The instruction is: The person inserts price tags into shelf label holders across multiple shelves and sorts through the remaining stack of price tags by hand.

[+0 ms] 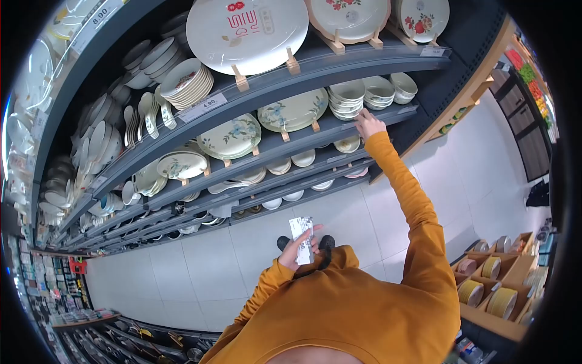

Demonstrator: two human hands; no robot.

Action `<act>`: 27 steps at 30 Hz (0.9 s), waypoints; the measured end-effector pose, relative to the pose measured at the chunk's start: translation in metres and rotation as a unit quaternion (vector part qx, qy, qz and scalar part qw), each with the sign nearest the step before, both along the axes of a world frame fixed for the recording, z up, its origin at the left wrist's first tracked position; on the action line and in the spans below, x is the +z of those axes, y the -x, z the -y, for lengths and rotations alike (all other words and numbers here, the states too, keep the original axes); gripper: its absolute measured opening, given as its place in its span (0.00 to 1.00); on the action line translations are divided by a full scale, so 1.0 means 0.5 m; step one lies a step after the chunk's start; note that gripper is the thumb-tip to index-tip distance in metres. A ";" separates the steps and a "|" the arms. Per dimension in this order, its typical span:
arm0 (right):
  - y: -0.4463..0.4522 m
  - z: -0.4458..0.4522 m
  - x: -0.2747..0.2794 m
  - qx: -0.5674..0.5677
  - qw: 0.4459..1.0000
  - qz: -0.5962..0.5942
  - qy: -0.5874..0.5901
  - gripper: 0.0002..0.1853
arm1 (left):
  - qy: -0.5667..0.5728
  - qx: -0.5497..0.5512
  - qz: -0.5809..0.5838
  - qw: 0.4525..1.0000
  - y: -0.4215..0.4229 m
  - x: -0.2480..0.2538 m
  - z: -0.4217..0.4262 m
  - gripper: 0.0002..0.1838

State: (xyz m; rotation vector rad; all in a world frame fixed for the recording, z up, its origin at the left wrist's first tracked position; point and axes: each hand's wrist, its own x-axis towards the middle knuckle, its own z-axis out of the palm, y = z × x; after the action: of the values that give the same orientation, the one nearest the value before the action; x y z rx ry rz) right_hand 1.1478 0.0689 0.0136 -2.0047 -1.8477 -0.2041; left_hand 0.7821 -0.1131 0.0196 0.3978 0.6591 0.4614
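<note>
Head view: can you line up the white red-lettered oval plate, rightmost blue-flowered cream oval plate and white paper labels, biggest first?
1. White red-lettered oval plate
2. Rightmost blue-flowered cream oval plate
3. White paper labels

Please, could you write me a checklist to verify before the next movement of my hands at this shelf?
1. Left hand has a hold on the printed labels: ok.
2. Right hand is at the shelf edge, beside the bowl stack: ok.
3. Right hand not touching the bowls: cannot tell, any contact is too small to see.
4. Bowl stack stands upright: ok.
5. Oval plate beside the bowls is propped on wooden stands: ok.
6. Label text fully readable: not ok, print is too small here.
</note>
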 end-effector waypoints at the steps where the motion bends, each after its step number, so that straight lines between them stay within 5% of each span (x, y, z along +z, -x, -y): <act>1: -0.004 0.004 -0.002 -0.002 1.000 0.006 0.002 0.07 | 0.011 0.011 0.008 1.000 -0.007 -0.001 -0.004 0.26; 10: -0.070 -0.029 0.005 0.161 0.983 0.021 -0.080 0.04 | -0.004 0.101 -0.046 0.994 -0.074 -0.003 -0.056 0.27; 13: -0.017 0.040 0.080 0.114 0.983 -0.131 -0.061 0.03 | -0.038 0.162 -0.059 0.984 -0.095 -0.011 -0.094 0.28; 15: 0.044 0.119 0.087 0.141 0.921 -0.362 -0.010 0.04 | -0.079 0.182 -0.088 0.976 -0.118 -0.014 -0.114 0.28; 16: 0.078 0.154 0.046 0.147 0.827 -0.538 0.071 0.05 | -0.093 0.182 -0.093 0.975 -0.131 -0.020 -0.125 0.27; 20: 0.219 0.270 0.003 0.141 0.712 -0.645 0.240 0.10 | -0.166 0.131 -0.166 0.963 -0.182 -0.024 -0.149 0.20; 23: 0.209 0.277 0.034 0.189 0.795 -0.512 0.265 0.09 | -0.140 0.112 -0.078 0.981 -0.202 -0.051 -0.162 0.19; 27: 0.016 0.202 0.238 0.077 0.924 -0.370 -0.065 0.07 | -0.073 0.045 -0.038 0.996 -0.213 -0.035 -0.173 0.20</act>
State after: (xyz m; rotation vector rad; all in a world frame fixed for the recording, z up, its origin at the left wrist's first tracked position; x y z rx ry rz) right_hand 1.1399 -0.0322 0.1328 -1.5252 -1.4288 0.4145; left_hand 0.8884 -0.0264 0.0021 0.5278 0.7221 0.5834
